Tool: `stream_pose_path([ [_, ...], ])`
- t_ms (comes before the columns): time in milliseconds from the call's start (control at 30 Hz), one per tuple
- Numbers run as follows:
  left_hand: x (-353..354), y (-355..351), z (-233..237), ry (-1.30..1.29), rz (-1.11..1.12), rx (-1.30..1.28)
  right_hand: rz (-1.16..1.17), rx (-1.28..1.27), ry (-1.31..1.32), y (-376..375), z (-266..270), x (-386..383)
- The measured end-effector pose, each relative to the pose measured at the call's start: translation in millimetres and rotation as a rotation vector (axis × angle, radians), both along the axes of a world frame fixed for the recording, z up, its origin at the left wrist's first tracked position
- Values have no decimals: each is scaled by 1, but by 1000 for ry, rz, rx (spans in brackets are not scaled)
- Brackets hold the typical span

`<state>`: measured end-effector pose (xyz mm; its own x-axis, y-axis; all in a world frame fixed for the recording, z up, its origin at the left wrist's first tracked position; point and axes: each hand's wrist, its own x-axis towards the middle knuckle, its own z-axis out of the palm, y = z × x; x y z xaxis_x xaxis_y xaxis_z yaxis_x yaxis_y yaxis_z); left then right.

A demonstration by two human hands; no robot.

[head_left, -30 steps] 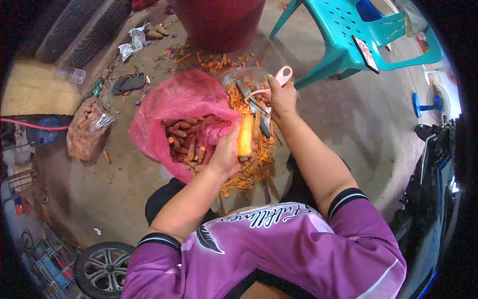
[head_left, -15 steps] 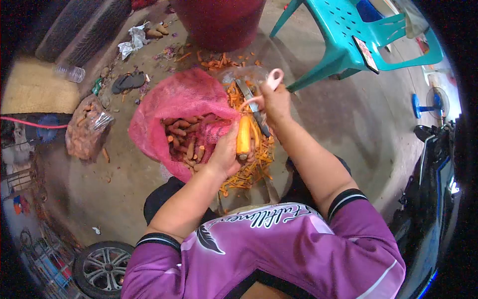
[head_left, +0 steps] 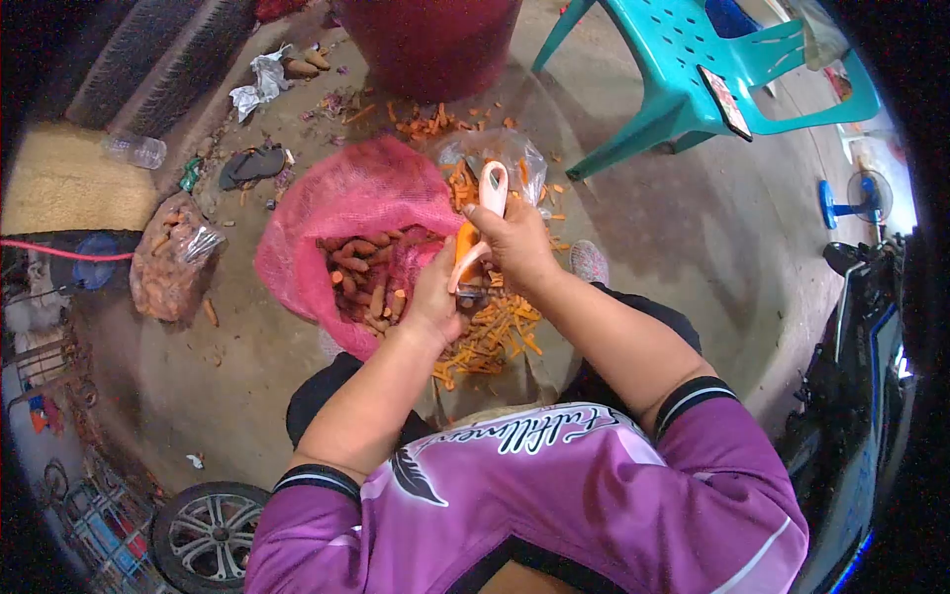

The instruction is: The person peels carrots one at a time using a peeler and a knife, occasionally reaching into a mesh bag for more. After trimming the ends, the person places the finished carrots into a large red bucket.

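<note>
My left hand point(head_left: 435, 297) grips the lower end of an orange carrot point(head_left: 465, 241), held upright over the floor. My right hand point(head_left: 515, 243) holds a white-handled peeler point(head_left: 487, 203) with its blade against the carrot near my left fingers. Under both hands lies a pile of orange carrot peelings point(head_left: 490, 332). Right beside my left hand stands an open pink mesh sack point(head_left: 341, 213) with several unpeeled carrots point(head_left: 366, 272) inside.
A dark red tub point(head_left: 430, 40) stands at the back, a teal plastic chair point(head_left: 703, 79) with a phone point(head_left: 724, 104) at right. A clear bag of carrots point(head_left: 173, 257) lies left. A wheel point(head_left: 208, 530), a sandal point(head_left: 252, 166), a plastic bottle point(head_left: 139, 150) and a motorbike point(head_left: 861, 346) ring the concrete floor.
My right hand drew the peeler from far beyond the carrot's tip back toward me along the carrot. The left hand kept the carrot in place.
</note>
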<state>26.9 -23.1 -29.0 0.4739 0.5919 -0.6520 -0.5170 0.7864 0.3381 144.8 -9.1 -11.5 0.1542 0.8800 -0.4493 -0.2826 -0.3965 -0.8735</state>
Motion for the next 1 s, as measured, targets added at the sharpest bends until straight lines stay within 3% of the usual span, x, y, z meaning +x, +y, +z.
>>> stream_pose_path([
  [133, 0, -6, -17, 40, -75, 131, -240, 19, -127, 22, -5, 19],
  [200, 2, -6, 3, 0, -138, 62, -382, 126, -404, 39, -43, 45],
  [233, -1, -5, 4, -38, -152, 65, -438, 56, -174, 38, -23, 45],
  [333, -2, 1, 3, -12, -117, 112, -372, 41, -151, 31, -6, 31],
  [400, -2, 4, 1, 38, -63, 96, -177, 15, -103, 15, 11, 13],
  [467, 0, 4, -2, 73, -5, 23, -63, 124, -62, 3, 1, -2],
  [567, 2, 0, 10, 34, -37, 73, -23, 11, -73, 3, 0, 4],
  [667, 0, -6, -4, 37, -129, 229, -192, 38, -171, 21, -8, 24],
  [767, 2, -8, -4, -40, -196, 200, -449, 20, -166, 36, -19, 43],
  [867, -6, -2, -13, -43, -140, 139, -305, 43, -188, 33, -13, 33],
  [900, -9, 1, -15, -44, -100, 104, -272, 75, -64, 24, -8, 23],
  [1000, -5, 2, -10, 49, 31, 18, -50, 111, -159, 2, -4, 0],
])
